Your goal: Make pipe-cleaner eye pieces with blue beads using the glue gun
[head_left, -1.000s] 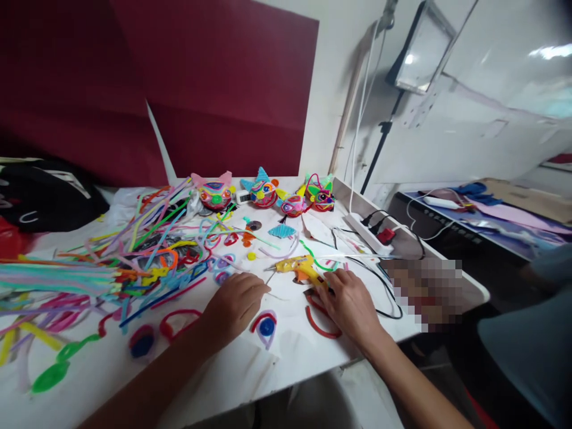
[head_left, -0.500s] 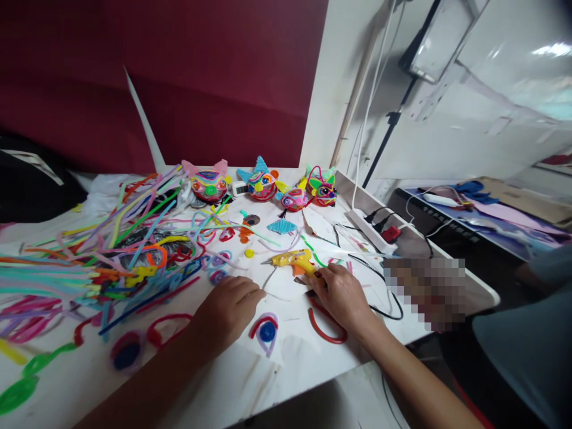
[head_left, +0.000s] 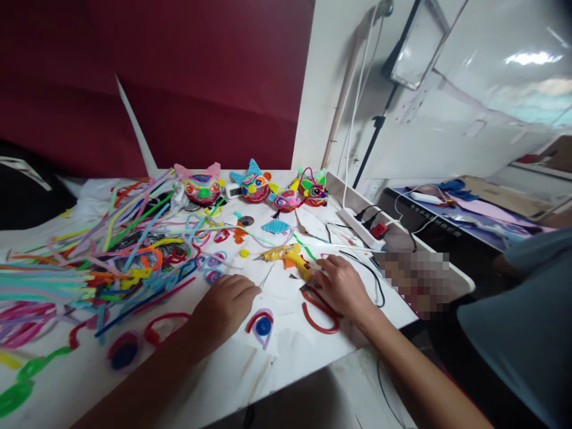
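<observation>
A yellow glue gun [head_left: 288, 256] lies on its side on the white table, nozzle to the left. My right hand [head_left: 342, 285] is just beside its handle, fingers loosely bent and apart, with nothing seen in them. Below that hand is a curved red pipe cleaner [head_left: 319, 325]. To the left, my left hand [head_left: 227, 304] rests low over the table with its fingers curled together; what they hold, if anything, is hidden. Close by its fingertips lies an eye-shaped piece [head_left: 263, 326] of lilac and red pipe cleaner with a blue centre. A similar piece [head_left: 124, 353] sits near my left forearm.
Piled pipe cleaners [head_left: 129, 256] cover the left side. Several decorated animal heads [head_left: 203, 187] stand along the back. A light-blue leaf shape [head_left: 274, 226] lies mid-table. On the right are a power strip [head_left: 363, 229], a black cable [head_left: 379, 292] and a seated person [head_left: 518, 310].
My right hand has come off the glue gun's handle, its fingers loosening. The glue gun and my left hand stay about where they were; the whole view has shifted slightly.
</observation>
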